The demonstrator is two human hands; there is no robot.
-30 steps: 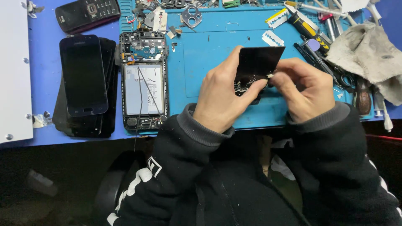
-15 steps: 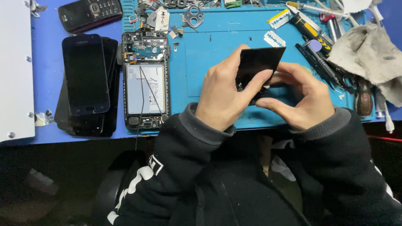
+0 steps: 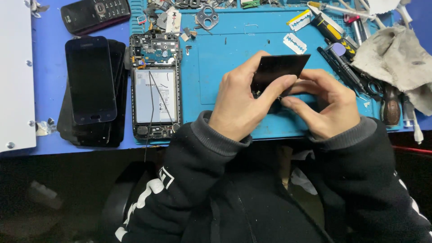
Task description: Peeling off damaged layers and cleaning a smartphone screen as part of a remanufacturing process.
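Both hands meet over the near edge of a blue repair mat (image 3: pixel 225 58). My left hand (image 3: pixel 240 101) grips a black flat phone panel (image 3: pixel 281 67) by its lower left side, thumb and fingers wrapped around it, the panel tilted up toward me. My right hand (image 3: pixel 326 105) pinches at the panel's lower edge with thumb and forefinger; what lies between those fingertips is hidden. To the left, an opened phone frame (image 3: pixel 155 87) lies face up on the mat's left edge, showing its battery and circuit board.
A stack of black phone screens (image 3: pixel 92 85) lies left of the frame, with a keypad phone (image 3: pixel 96 13) above and a white panel (image 3: pixel 15 76) at far left. Razor blades (image 3: pixel 294 43), screwdrivers (image 3: pixel 335 33), small parts (image 3: pixel 207 15) and a grey rag (image 3: pixel 396 56) crowd the mat's top and right.
My right hand's fingers have shifted along the panel's lower edge, closing in toward my left thumb. The panel stays in nearly the same place.
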